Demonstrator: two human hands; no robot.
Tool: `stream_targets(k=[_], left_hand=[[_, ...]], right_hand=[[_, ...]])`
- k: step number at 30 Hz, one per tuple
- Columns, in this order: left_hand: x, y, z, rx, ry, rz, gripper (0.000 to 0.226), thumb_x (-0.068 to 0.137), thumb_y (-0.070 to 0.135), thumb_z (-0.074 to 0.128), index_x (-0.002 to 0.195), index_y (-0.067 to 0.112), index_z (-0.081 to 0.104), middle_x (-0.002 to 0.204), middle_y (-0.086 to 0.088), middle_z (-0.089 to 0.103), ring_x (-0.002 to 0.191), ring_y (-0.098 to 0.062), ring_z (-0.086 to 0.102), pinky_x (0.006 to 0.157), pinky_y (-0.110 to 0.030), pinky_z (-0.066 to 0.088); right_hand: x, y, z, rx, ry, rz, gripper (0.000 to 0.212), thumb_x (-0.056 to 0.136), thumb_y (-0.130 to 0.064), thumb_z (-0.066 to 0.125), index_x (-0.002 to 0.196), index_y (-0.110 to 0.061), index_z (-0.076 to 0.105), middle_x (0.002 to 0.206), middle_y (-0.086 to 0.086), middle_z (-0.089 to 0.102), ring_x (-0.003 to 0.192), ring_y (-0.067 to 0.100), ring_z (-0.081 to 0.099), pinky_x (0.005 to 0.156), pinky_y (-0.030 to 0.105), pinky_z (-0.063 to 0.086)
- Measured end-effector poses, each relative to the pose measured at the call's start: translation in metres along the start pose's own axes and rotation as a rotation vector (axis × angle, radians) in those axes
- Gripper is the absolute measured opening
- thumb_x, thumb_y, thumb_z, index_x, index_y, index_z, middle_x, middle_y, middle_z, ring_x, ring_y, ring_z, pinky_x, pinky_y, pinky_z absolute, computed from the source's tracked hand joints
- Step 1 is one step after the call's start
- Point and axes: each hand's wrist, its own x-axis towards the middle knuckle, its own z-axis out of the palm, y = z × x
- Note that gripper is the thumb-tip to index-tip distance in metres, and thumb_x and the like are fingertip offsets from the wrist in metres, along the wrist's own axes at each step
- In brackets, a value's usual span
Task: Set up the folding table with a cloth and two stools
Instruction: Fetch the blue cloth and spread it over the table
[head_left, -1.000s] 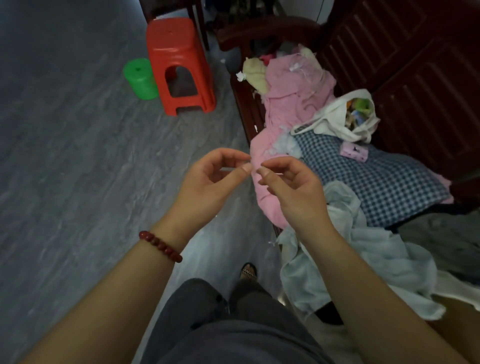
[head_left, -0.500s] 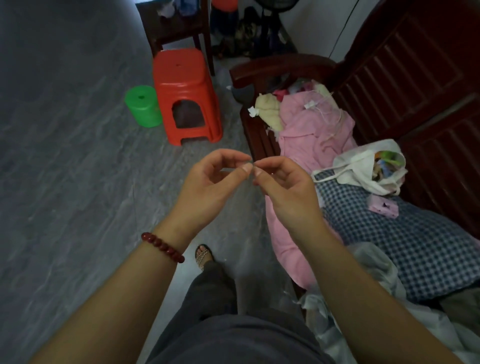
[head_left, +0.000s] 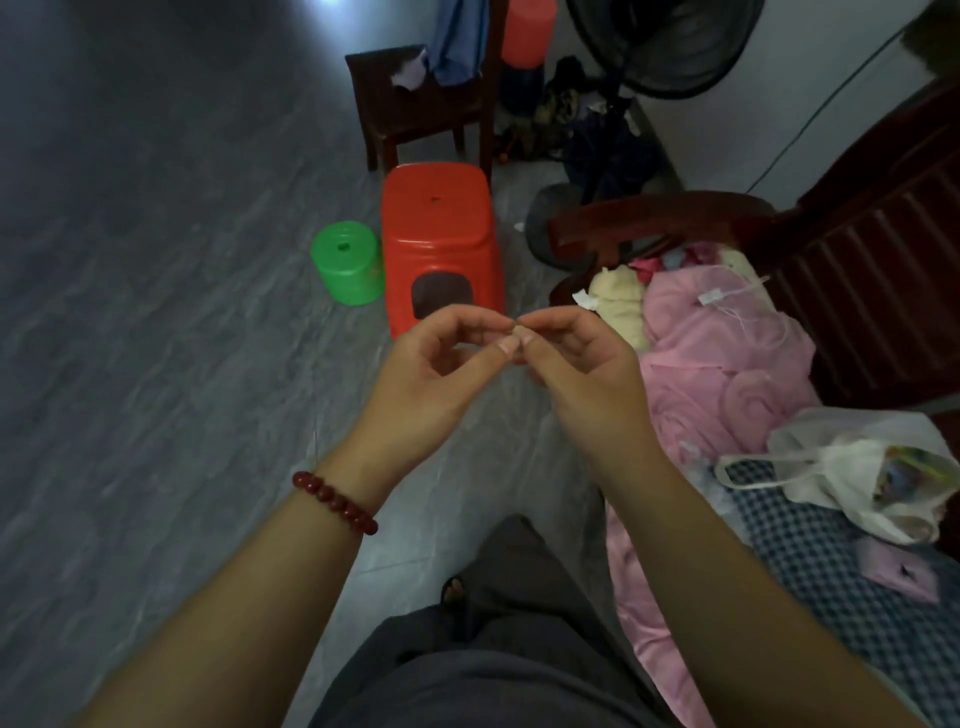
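Note:
My left hand (head_left: 441, 358) and my right hand (head_left: 576, 358) are raised in front of me, thumb and forefinger tips pinched and touching each other. Nothing shows between the fingers. Just beyond them a red plastic stool (head_left: 436, 234) stands on the grey floor, and a small green round stool (head_left: 345, 262) sits against its left side. Another red stool (head_left: 527, 31) is at the far back. A blue-and-white checked cloth (head_left: 831, 582) lies on the wooden bench at my right. No folding table is in view.
A dark wooden chair (head_left: 415, 104) with clothes on it stands behind the red stool. A floor fan (head_left: 660, 47) is at the back right. The bench (head_left: 857, 249) holds a pink blanket (head_left: 727, 374) and a white plastic bag (head_left: 857, 478). Grey floor (head_left: 156, 312) stretches to the left.
The view has lifted and swung toward the room's back, bringing the chair, fan and far stool into sight. Both hands keep the same pinched pose.

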Motion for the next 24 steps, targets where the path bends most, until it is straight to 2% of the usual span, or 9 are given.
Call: stream_targets(k=[4,10,14,20,24], left_hand=[[0.06,-0.001,-0.03,-0.033,0.024,0.002,0.013,0.087,0.002,0.058,0.092,0.014,0.062,0.076,0.014,0.067,0.075,0.001,0.064,0.069,-0.009,0.046],[0.174,0.013,-0.076,0.026,0.134,-0.01,0.014,0.087,0.004,0.06,0.09,0.018,0.062,0.081,0.008,0.063,0.074,0.002,0.062,0.063,-0.006,0.043],[0.237,0.032,-0.105,0.03,0.172,0.007,0.013,0.087,0.004,0.059,0.09,0.017,0.061,0.082,0.007,0.062,0.072,0.002,0.062,0.062,-0.008,0.044],[0.294,0.04,-0.149,0.031,0.272,0.043,0.01,0.085,0.01,0.065,0.09,0.018,0.064,0.083,0.008,0.064,0.079,-0.004,0.061,0.068,-0.011,0.044],[0.324,0.046,-0.181,-0.022,0.291,0.052,0.011,0.085,0.005,0.061,0.091,0.015,0.063,0.081,0.008,0.064,0.074,0.0,0.061,0.066,-0.01,0.045]], right_hand=[[0.065,0.004,0.024,0.01,-0.009,0.028,0.014,0.086,0.0,0.062,0.084,-0.013,0.062,0.076,-0.004,0.067,0.069,-0.002,0.064,0.062,0.01,0.047],[0.191,-0.006,0.058,0.001,-0.069,0.026,0.009,0.087,0.0,0.062,0.088,-0.008,0.062,0.08,0.002,0.066,0.069,-0.001,0.063,0.064,0.013,0.05],[0.263,-0.021,0.082,0.006,-0.137,-0.009,0.018,0.086,0.0,0.062,0.083,-0.017,0.062,0.078,-0.002,0.065,0.069,-0.001,0.062,0.065,0.013,0.048],[0.333,-0.031,0.123,0.006,-0.221,-0.003,0.018,0.086,0.003,0.061,0.083,-0.014,0.06,0.073,-0.003,0.064,0.064,-0.003,0.06,0.061,0.01,0.045],[0.368,-0.035,0.158,0.014,-0.274,0.0,0.017,0.086,0.003,0.06,0.081,-0.013,0.06,0.07,-0.006,0.064,0.062,-0.004,0.06,0.06,0.009,0.045]])
